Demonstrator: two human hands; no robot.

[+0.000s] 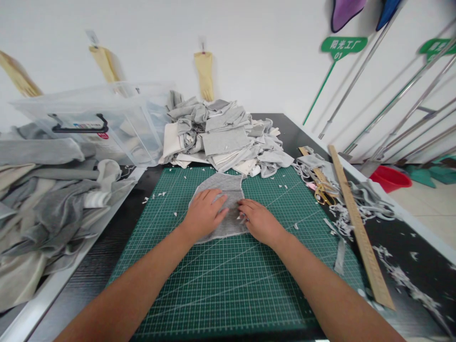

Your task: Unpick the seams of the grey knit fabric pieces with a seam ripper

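Note:
A piece of grey knit fabric (231, 187) lies spread on a green gridded cutting mat (213, 294). My left hand (206, 213) rests on the fabric's left part, its fingers stretched out and the thumb apart. At the fabric's right edge, my right hand (260, 221) has its fingers curled inward, close to the thumb. Small pale bits show by those fingertips; whatever the fingers hold is too small to make out.
Behind the mat is a heap of grey and white fabric pieces (228, 137). More cloth (60, 209) and a clear plastic bin (117, 123) stand left. To the right are a wooden ruler (359, 228), gold-handled scissors (320, 194) and trimmed scraps (344, 221).

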